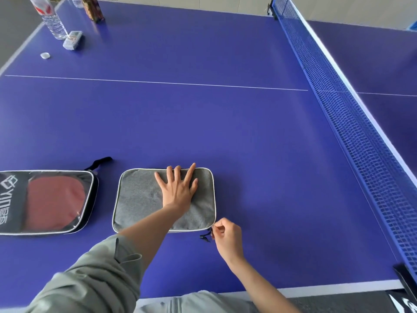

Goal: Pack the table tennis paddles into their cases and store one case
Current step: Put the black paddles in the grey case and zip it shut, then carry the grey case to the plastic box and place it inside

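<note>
left hand (178,190) flat on the grey case (144,199), fingers straight and spread, palm pressing its right half down onto the blue tabletop (203,120). right hand (228,238) just off the case's near right corner, thumb and forefinger pinching the dark zipper pull (206,236), other fingers curled in. grey case lying flat near the front edge of the tabletop, pale piping all round; contents not visible.

second case (47,202) to the left, apart from the grey one, also flat, with a clear window showing a red paddle (56,202) inside and white lettering on its black left part. black strap (99,162) sticking out from its far right corner.

far left corner of the tabletop: clear water bottle (53,19) upright, small pale box (73,39) lying just beside its base, white cap (45,55) a little nearer, a patterned carton (93,7) standing further back. blue net (352,114) running along the right side. grey-green sleeve (94,274) pushed up on the left forearm.
</note>
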`<move>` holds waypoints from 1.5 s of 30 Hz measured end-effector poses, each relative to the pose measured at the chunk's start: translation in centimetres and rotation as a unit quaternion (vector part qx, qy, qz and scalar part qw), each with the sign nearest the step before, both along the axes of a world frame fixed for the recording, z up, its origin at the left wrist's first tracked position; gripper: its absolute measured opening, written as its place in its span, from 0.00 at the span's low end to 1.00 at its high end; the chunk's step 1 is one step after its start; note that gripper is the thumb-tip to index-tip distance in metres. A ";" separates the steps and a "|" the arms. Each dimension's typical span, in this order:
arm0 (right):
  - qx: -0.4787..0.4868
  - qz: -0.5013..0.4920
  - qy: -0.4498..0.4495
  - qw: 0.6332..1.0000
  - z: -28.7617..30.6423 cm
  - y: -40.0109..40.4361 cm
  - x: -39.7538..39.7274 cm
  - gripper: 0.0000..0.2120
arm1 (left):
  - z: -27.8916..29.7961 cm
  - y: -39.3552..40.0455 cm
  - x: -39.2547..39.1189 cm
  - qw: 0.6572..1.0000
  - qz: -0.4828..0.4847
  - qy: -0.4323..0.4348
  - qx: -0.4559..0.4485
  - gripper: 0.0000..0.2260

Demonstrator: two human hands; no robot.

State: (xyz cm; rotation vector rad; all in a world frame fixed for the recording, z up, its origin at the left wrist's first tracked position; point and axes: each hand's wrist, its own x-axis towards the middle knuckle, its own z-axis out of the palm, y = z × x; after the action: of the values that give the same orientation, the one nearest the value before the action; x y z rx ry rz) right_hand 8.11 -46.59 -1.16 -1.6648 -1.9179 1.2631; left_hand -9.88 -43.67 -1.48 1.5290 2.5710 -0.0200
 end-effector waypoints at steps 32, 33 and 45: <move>-0.369 -0.463 0.431 0.680 3.3 -1.9 -10.4 0.15 | 2.8 -12.8 -5.7 0.445 0.582 -0.624 0.270 0.16; -0.372 -0.451 0.458 0.670 3.3 -2.2 -10.4 0.13 | 3.1 -12.8 -5.8 0.434 0.579 -0.632 0.275 0.15; -0.362 -0.330 0.532 0.691 3.9 -2.6 -10.8 0.06 | 5.5 -12.5 -7.6 0.355 0.521 -0.685 0.365 0.19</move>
State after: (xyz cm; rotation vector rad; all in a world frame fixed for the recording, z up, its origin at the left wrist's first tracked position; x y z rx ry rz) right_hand -2.69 -49.22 2.73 -1.1215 -0.0769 2.0401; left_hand -17.52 -56.17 4.04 -0.5815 1.2983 1.7418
